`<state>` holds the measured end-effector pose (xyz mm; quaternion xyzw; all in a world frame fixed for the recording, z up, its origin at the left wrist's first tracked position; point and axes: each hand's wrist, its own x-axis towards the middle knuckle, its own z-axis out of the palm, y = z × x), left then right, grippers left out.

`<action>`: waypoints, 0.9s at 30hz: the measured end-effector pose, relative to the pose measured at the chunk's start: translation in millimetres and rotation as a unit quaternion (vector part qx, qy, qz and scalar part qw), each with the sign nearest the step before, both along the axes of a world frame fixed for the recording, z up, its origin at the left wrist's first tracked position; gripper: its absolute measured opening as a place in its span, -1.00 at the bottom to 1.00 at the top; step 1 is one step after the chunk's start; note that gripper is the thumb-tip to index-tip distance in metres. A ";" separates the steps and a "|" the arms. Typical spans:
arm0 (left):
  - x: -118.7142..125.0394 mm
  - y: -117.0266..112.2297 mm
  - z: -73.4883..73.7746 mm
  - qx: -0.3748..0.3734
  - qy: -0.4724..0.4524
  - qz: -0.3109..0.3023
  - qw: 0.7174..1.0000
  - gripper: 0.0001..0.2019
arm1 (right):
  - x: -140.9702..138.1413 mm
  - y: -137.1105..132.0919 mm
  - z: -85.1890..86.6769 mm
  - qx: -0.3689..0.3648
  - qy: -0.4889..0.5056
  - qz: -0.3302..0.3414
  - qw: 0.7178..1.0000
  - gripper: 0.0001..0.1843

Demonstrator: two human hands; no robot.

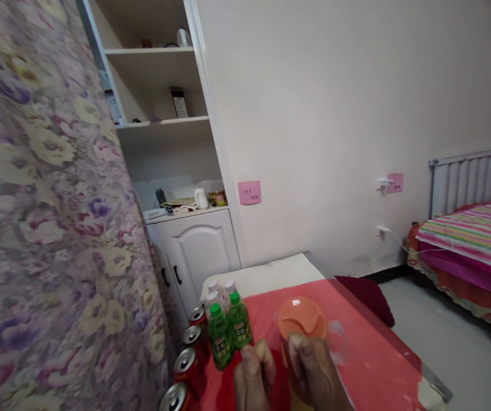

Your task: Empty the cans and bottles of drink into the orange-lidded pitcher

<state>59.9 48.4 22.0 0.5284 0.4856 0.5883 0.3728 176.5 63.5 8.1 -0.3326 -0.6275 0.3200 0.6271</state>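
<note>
My right hand (316, 374) is wrapped round a clear pitcher with an orange lid (302, 317) standing on the red table (369, 365). My left hand (252, 377) sits just left of it with the fingers curled in; whether anything is in them I cannot tell. Two green bottles (227, 334) stand right behind my left hand, with pale-capped bottles (219, 290) behind them. A row of red drink cans (189, 357) runs along the table's left edge.
A flowered curtain (52, 217) fills the left side. Behind the table are a white cupboard (194, 251) with open shelves, a plain wall with a pink note (249, 192), a dark red cushion (367, 297) and a bed with a striped cover (471, 234).
</note>
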 end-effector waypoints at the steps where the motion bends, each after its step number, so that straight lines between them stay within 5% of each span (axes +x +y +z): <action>1: -1.7 2.5 3.0 0.008 -0.008 -0.002 1.000 -0.31 | 1.4 4.2 -0.6 -0.007 0.001 0.001 1.000 -0.27; 12: 0.0 12.7 11.9 0.010 0.043 0.017 0.999 -0.33 | 2.5 12.3 14.4 -0.124 0.003 -0.022 0.992 -0.25; 27: -3.5 35.9 23.0 0.009 0.071 0.056 0.996 -0.32 | 12.3 35.0 17.6 -0.169 -0.044 -0.052 0.983 -0.20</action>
